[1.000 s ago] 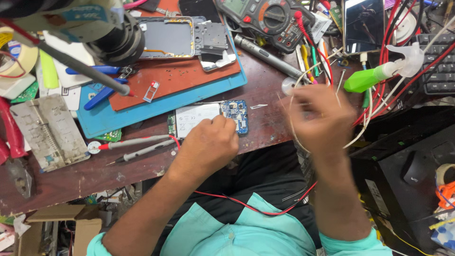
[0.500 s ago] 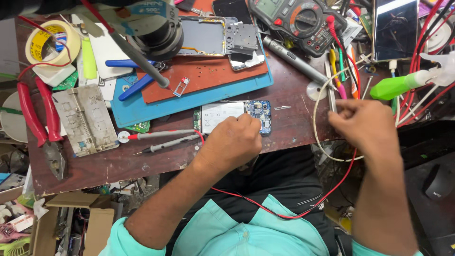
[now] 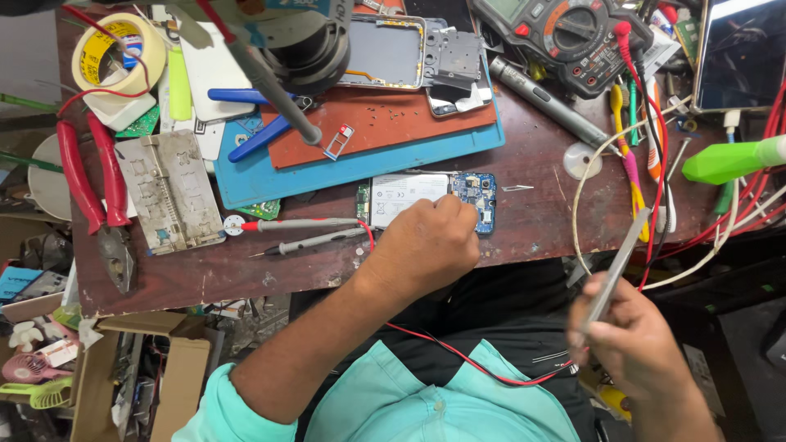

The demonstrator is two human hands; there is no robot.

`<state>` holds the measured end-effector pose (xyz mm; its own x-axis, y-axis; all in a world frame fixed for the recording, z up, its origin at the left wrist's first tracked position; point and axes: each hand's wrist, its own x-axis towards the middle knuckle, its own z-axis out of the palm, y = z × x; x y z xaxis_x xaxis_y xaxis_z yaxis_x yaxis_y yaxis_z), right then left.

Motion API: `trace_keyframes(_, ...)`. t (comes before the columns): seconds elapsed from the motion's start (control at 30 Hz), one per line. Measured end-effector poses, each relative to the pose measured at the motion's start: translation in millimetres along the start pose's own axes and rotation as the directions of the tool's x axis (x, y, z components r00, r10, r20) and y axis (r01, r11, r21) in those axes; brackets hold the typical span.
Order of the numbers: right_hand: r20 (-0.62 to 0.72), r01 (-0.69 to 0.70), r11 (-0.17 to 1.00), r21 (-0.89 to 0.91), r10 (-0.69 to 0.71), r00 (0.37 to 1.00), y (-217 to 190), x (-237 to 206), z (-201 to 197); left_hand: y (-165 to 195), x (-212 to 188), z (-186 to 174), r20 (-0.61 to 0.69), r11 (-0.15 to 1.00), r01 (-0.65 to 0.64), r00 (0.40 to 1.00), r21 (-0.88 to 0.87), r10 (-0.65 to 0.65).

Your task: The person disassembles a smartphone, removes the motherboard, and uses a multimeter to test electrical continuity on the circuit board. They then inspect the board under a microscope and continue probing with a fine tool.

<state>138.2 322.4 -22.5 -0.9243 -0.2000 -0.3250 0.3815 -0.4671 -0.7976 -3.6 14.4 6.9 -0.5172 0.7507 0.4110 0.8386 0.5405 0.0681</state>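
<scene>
the small circuit board (image 3: 426, 199), with a white shield part and a blue end, lies flat near the front edge of the brown wooden surface (image 3: 532, 221), just below the blue mat (image 3: 360, 168). the left hand (image 3: 426, 245) rests on it from the near side, palm down, fingers curled and narrow, the fingertips pressing on the board near its blue end. the left forearm comes up from the lower left, with a light teal sleeve at the elbow.

the right hand (image 3: 634, 344) is off the surface, low at the right, over the dark lap. it is closed around long metal tweezers (image 3: 618, 266), which point up and slightly right toward the edge of the surface. a thin red wire (image 3: 467, 360) runs across the lap between the two arms.

left of the board lie two probes (image 3: 303, 232), side by side, almost touching the left wrist. on the blue mat is a red-brown mat (image 3: 385, 123) with a small sim tray (image 3: 338, 141) and, further back, an opened phone frame (image 3: 409, 53). at the far right stands a multimeter (image 3: 565, 33) with red leads, and a green bottle (image 3: 733, 160) lies near the right edge. at the left are red-handled pliers (image 3: 86, 176), a grey metal plate (image 3: 168, 192) and a roll of tape (image 3: 115, 49). the surface is crowded and worn; under it at the left are cardboard boxes (image 3: 176, 376) on the floor.
</scene>
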Motion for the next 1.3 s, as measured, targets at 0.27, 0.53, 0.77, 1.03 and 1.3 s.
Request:
trace_keyframes(0.27, -0.013, 0.274, 0.834, -0.480, -0.319, 0.948, -17, 83, 65, 4, 1, -5, 0.030, 0.995, -0.057, 0.998, 0.085, 0.054)
trace_keyframes(0.53, 0.099, 0.379, 0.878, -0.294, -0.366, 0.925, -10, 136, 70, -20, -11, -7, -0.251, 0.924, 0.137, 0.939, -0.356, -0.236)
trace_keyframes(0.77, 0.222, 0.383, 0.742, -0.550, -0.312, 0.924, -4, 135, 67, -19, -11, -1, -0.259, 0.827, 0.279, 0.858, -0.488, -0.443)
trace_keyframes(1.03, 0.187, 0.333, 0.633, -0.698, -0.288, 0.939, -4, 135, 78, -20, -14, 3, -0.278, 0.858, 0.261, 0.870, -0.442, -0.408)
trace_keyframes(1.3, 0.321, 0.471, 0.499, -0.727, -0.360, 0.876, -18, 136, 81, -20, -16, 5, -0.284, 0.855, 0.252, 0.868, -0.454, -0.407)
